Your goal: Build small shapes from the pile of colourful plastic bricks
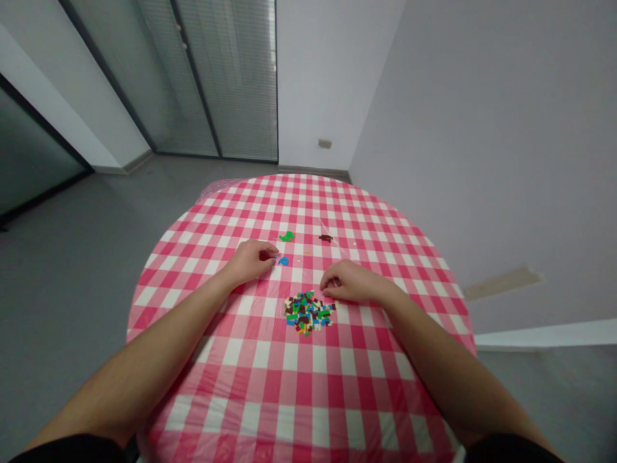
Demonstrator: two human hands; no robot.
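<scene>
- Mixed brick pile (308, 313) is sitting on the red-and-white checkered tablecloth (282, 379), showing green, blue, brown, white and yellow pieces.
- Left hand (253, 260) is hovering or resting beyond the pile, to its left; thumb and fingers are curling toward each other, tips just beside the blue bricks (283, 261). Can't tell from here if they're gripping one.
- Right hand (351, 281) is bending in at the pile's far right edge, fingertips close together; can't tell if they're pinching a brick.
- Blue bricks are lying beyond the pile, slightly left.
- Green bricks (287, 236) are clustering farther beyond the pile, also slightly left.
- Dark brown bricks (326, 238) are grouping beyond the pile, slightly right.
- Small yellow piece (306, 252) is lying beyond the pile, between the green and brown groups.
</scene>
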